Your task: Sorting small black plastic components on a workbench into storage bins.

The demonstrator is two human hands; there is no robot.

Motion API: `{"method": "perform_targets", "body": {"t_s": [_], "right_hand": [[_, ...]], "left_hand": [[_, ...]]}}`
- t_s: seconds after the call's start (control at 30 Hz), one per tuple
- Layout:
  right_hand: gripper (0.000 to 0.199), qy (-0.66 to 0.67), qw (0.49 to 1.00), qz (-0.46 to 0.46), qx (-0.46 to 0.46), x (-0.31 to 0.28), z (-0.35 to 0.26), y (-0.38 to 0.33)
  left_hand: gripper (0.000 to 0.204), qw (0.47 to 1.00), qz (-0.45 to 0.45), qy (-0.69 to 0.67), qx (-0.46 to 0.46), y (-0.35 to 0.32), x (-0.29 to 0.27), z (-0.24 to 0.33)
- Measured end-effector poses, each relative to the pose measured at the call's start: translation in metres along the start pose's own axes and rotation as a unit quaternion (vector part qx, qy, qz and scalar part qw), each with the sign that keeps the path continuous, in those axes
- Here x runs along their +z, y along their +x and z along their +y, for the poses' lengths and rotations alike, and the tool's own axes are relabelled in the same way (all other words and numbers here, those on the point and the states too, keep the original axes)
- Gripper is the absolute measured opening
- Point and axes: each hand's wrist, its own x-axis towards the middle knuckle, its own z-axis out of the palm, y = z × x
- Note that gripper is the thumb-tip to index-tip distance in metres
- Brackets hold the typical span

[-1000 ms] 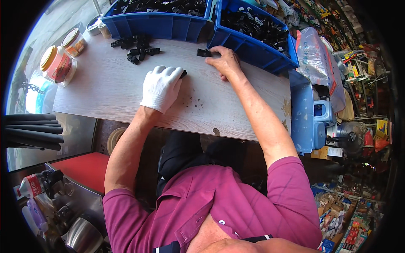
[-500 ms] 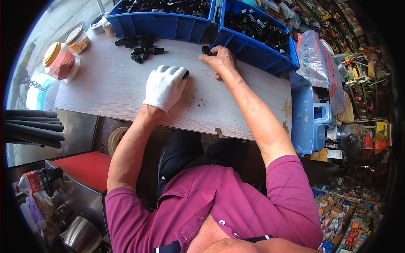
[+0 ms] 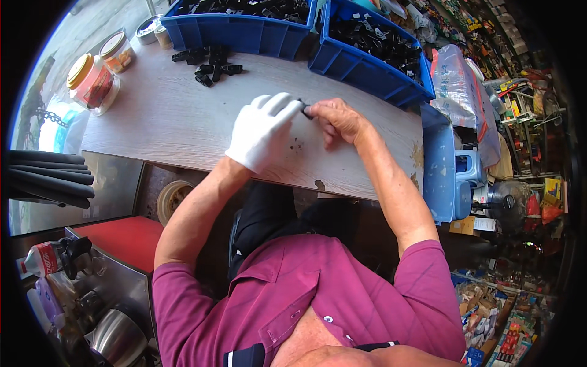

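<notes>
Listing by size, as I see it from the head camera:

Item one, the grey wood-grain table [image 3: 165, 122], spanning the upper middle of the view.

Item two, two blue plastic bins along its far edge: the left blue bin [image 3: 244, 33] and the right blue bin [image 3: 367, 64], both filled with black plastic parts.

Item three, my left hand [image 3: 263, 131], in a white glove, resting near the table's middle, fingers curled toward the right hand and closed on one end of a small black part [image 3: 304, 108].

Item four, my right hand [image 3: 336, 119], bare, just beside the left and touching it at the fingertips; it pinches the other end of that part. The part sits between the two hands, just above the tabletop, mostly hidden by the fingers.

Item five, two lidded jars [image 3: 95, 79] at the table's left corner.

Item six, a loose pile of black parts [image 3: 211, 64] in front of the left bin, well apart from both hands.
</notes>
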Motion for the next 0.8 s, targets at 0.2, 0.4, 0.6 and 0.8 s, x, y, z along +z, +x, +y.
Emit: {"method": "perform_targets", "body": {"t_s": [0.2,0.4,0.6,0.8], "right_hand": [[0.042,-0.065,0.998,0.008,0.023,0.008,0.002,-0.013],[0.045,-0.071,0.990,0.110,0.053,0.024,0.002,-0.023],[0.040,-0.028,0.983,0.176,0.043,0.033,0.000,-0.030],[0.043,-0.055,0.981,0.181,-0.033,0.041,0.003,-0.029]], "left_hand": [[0.009,0.993,-0.110,-0.016,-0.044,0.006,0.031,0.005],[0.009,0.987,-0.144,0.049,-0.061,0.005,0.035,0.003],[0.023,0.993,0.026,0.062,-0.096,-0.002,0.002,-0.012],[0.022,0.982,-0.125,0.115,-0.086,-0.013,0.008,-0.037]]}}
